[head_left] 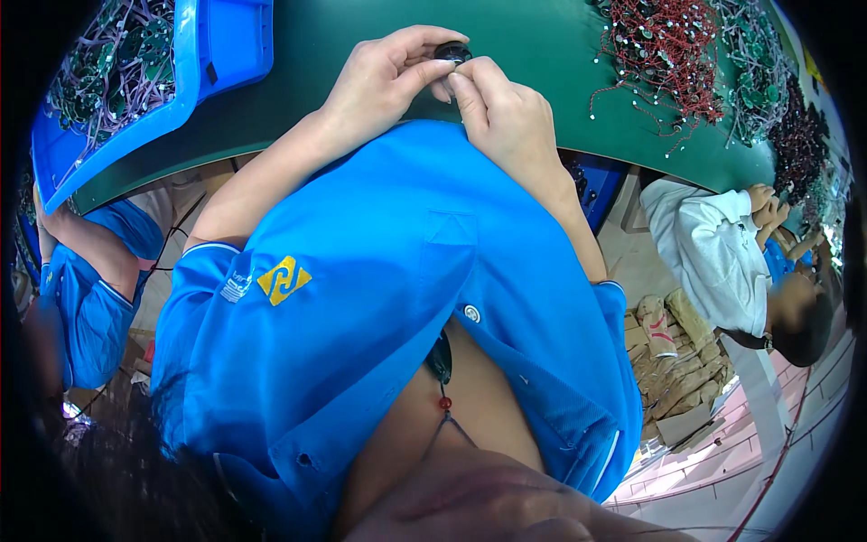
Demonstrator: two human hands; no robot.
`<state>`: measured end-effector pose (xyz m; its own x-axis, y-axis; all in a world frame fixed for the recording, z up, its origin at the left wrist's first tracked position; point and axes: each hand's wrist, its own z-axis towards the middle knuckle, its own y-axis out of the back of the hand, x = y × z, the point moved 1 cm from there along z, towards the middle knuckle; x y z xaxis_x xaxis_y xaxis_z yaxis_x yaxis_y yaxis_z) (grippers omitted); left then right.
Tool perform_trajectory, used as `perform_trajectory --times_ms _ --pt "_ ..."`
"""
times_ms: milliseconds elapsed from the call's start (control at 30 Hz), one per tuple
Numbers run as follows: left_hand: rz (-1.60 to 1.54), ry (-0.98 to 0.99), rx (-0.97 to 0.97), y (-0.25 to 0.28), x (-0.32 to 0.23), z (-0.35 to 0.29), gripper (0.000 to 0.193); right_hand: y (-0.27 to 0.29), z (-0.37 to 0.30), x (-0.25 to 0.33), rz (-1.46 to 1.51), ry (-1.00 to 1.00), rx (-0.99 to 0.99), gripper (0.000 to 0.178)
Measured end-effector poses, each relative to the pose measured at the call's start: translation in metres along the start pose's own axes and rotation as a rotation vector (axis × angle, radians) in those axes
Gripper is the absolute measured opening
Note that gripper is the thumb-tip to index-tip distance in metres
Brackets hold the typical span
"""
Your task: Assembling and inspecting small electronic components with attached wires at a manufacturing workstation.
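A small, round, shiny black part (pixel 453 51) is held up over the green table at the top middle. My left hand (pixel 390 74) pinches it, with the thumb below and the forefinger bent over its upper side. From the other side, my right hand (pixel 511 107) comes in with thumb and forefinger closed at the part's lower edge. Whatever the right fingertips pinch is too small and too covered to name. The underside of the black part is hidden by the fingers.
A blue bin (pixel 230 50) of wired circuit boards (pixel 117 72) stands at left. Right, on the green table (pixel 533 27), lie red wires (pixel 664 63) and boards with pale wires (pixel 750 72). Co-workers sit either side, one in a grey top (pixel 709 253). Flattened cardboard (pixel 682 379) lies below.
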<state>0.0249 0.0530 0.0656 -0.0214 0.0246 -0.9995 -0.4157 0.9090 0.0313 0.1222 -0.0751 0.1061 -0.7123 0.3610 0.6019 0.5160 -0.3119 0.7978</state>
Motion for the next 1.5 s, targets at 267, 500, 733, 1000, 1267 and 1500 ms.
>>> perform_trajectory --times_ms 267,500,733,1000,1267,1500 --pt "-0.134 0.129 0.023 -0.002 0.005 -0.005 0.022 0.002 -0.005 -0.005 -0.023 -0.047 0.031 0.015" --pt "-0.305 0.278 0.039 0.002 0.012 -0.005 0.020 0.005 -0.015 -0.009 0.013 -0.143 0.082 0.011" --pt "-0.396 0.334 0.064 -0.001 0.014 -0.004 0.021 0.006 -0.019 -0.014 0.030 -0.148 0.046 0.010" --pt "-0.405 0.400 0.059 0.006 0.014 0.004 0.027 0.052 -0.063 -0.048 -0.117 -0.360 0.300 0.017" --pt "0.061 0.113 -0.145 0.032 0.023 0.036 0.028 0.072 -0.124 -0.103 -0.682 -0.537 0.334 0.020" --pt "1.114 0.002 -0.240 0.031 0.015 0.133 0.029 0.053 -0.063 -0.071 -0.438 -0.308 0.041 0.020"
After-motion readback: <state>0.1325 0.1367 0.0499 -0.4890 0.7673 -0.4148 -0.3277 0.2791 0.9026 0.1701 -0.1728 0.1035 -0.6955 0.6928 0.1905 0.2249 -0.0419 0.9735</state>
